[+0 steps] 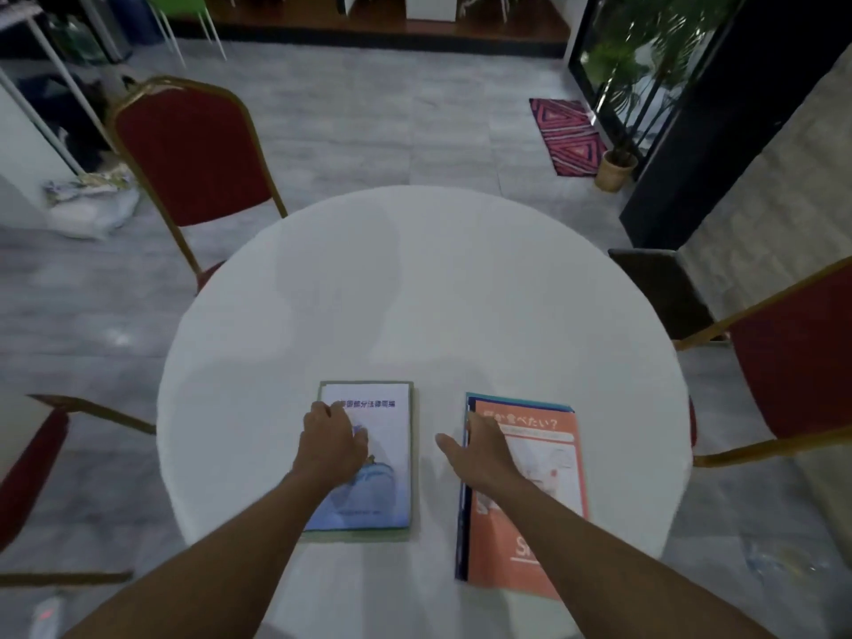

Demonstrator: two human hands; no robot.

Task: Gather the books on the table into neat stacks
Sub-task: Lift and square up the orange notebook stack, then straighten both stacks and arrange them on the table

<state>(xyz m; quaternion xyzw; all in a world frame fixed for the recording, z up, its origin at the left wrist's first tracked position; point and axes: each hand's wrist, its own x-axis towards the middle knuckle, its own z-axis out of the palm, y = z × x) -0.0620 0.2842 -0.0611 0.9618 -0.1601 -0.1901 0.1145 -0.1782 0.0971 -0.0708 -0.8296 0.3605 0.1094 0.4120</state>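
Resting flat with loose fingers, the left hand (pixel 329 447) pressed the blue-white stack (pixel 385 458), the right hand (pixel 484 454) the orange stack (pixel 539 509), side by side on the table (pixel 415 292). A careless push might have slid the top covers askew.

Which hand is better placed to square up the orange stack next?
Right. The right hand already rests on the orange stack's left edge, where blue covers stick out; the left hand lies on the blue stack.

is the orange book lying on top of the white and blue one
No, the orange book tops its own stack, apart from the white and blue book to its left.
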